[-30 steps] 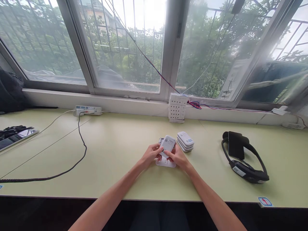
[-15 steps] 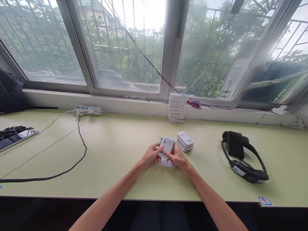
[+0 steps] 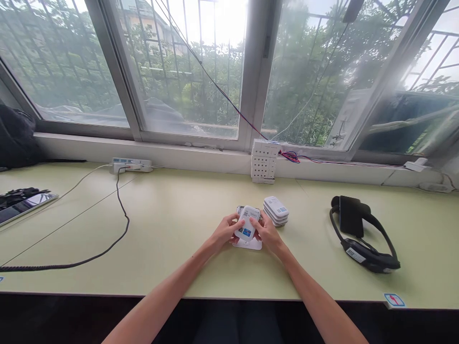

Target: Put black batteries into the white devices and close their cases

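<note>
A small white rounded device (image 3: pixel 247 223), with printed text, a square code and blue stickers on its face, is held between both hands. My left hand (image 3: pixel 226 229) grips its left side, thumb on the face. My right hand (image 3: pixel 265 229) holds the right side, its thumb also pressed on the face. Under the device, close to the tabletop, lies a flat white piece (image 3: pixel 249 245), mostly covered. Another edge with dark details shows behind the device's top left; what it belongs to is hidden. Just right of my right hand stands a stack of similar white devices (image 3: pixel 276 209).
A black headset-like strap (image 3: pixel 366 258) lies at right with a dark phone-like slab (image 3: pixel 351 217). White boxes (image 3: pixel 263 161) are stacked against the sill. A power strip (image 3: pixel 132 165) and black cable (image 3: pixel 126 224) are on the left, beside a tablet (image 3: pixel 25 208).
The device in my hands has shifted slightly down and tilted, and my right thumb has moved up its face. The blue stickers at its lower end now show.
</note>
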Available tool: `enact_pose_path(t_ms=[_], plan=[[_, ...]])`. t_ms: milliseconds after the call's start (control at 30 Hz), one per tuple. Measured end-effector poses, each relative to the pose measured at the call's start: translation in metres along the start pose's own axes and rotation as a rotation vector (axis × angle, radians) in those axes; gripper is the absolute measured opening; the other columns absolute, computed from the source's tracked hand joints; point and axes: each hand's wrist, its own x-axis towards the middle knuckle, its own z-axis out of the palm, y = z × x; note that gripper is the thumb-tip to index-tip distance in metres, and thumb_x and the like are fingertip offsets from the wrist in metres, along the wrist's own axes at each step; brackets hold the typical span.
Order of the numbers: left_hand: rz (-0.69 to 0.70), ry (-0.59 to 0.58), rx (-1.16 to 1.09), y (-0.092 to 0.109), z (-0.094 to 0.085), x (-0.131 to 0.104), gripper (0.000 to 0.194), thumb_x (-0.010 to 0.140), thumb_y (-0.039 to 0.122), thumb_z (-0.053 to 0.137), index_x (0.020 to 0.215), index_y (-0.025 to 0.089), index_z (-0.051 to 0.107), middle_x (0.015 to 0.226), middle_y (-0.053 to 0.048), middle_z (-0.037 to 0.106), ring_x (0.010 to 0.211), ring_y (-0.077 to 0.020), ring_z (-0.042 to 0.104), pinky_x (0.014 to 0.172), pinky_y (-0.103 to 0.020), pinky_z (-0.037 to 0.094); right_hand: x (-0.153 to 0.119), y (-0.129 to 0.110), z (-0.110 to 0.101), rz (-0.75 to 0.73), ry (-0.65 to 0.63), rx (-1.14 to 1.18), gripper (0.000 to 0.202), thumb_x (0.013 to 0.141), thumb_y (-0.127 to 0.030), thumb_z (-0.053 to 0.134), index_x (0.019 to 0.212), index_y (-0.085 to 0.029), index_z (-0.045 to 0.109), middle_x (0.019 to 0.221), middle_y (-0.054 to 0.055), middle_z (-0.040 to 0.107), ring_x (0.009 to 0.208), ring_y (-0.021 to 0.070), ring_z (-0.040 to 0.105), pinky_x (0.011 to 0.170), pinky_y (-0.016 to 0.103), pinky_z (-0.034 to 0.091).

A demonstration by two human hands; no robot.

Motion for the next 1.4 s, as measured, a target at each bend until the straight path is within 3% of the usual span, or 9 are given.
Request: enact_pose_path(t_ms=[267, 467, 733, 1000, 1400], plan=[[-0.012, 0.020, 0.004, -0.0003, -0.0009, -0.0005, 0.057, 0.074, 0.064, 0.063, 0.104, 0.016, 0.064, 0.077, -0.008, 0.069, 0.058, -0.0165, 0.064, 0.042, -0.021, 0.042, -0.0016, 0.0031, 0.0014, 0.012, -0.122, -0.017, 0.038, 0.083, -0.053, 0.061, 0.101, -0.020, 0.052, 0.061, -0.005, 0.056, 0.038, 0.0074, 0.044, 0.033, 0.019, 0.032], [0.024, -0.003, -0.031, -0.0019, -0.0010, 0.0028, 0.057, 0.073, 0.062, 0.067, 0.106, 0.015, 0.062, 0.084, -0.010, 0.071, 0.067, -0.0205, 0.068, 0.053, -0.027, 0.052, -0.0017, 0.0035, 0.0024, 0.030, -0.103, -0.031, 0.040, 0.083, -0.060, 0.058, 0.096, -0.022, 0.051, 0.053, -0.006, 0.052, 0.034, 0.0084, 0.042, 0.031, 0.020, 0.028], [-0.009, 0.011, 0.059, -0.0016, -0.0022, 0.0008, 0.057, 0.076, 0.063, 0.063, 0.108, 0.015, 0.062, 0.080, -0.009, 0.069, 0.066, -0.0196, 0.066, 0.047, -0.022, 0.046, -0.0013, 0.0055, 0.0004, 0.011, -0.119, -0.046, 0.037, 0.086, -0.059, 0.053, 0.091, -0.023, 0.049, 0.054, -0.006, 0.052, 0.034, 0.0086, 0.042, 0.031, 0.020, 0.028], [0.052, -0.013, -0.022, 0.0004, 0.0011, -0.0003, 0.049, 0.079, 0.062, 0.060, 0.094, 0.015, 0.062, 0.076, -0.006, 0.067, 0.063, -0.0174, 0.064, 0.052, -0.025, 0.050, -0.0010, 0.0066, 0.0016, 0.037, -0.145, -0.074, 0.039, 0.087, -0.059, 0.052, 0.093, -0.021, 0.049, 0.053, -0.007, 0.052, 0.033, 0.0085, 0.044, 0.029, 0.019, 0.031], [0.021, 0.013, 0.028, -0.0008, 0.0020, -0.0001, 0.050, 0.078, 0.064, 0.060, 0.089, 0.016, 0.060, 0.073, -0.005, 0.064, 0.057, -0.0151, 0.060, 0.041, -0.019, 0.040, 0.0004, 0.0090, 0.0010, 0.005, -0.116, -0.093, 0.039, 0.089, -0.060, 0.049, 0.085, -0.021, 0.048, 0.051, -0.006, 0.052, 0.032, 0.0094, 0.044, 0.030, 0.021, 0.030]])
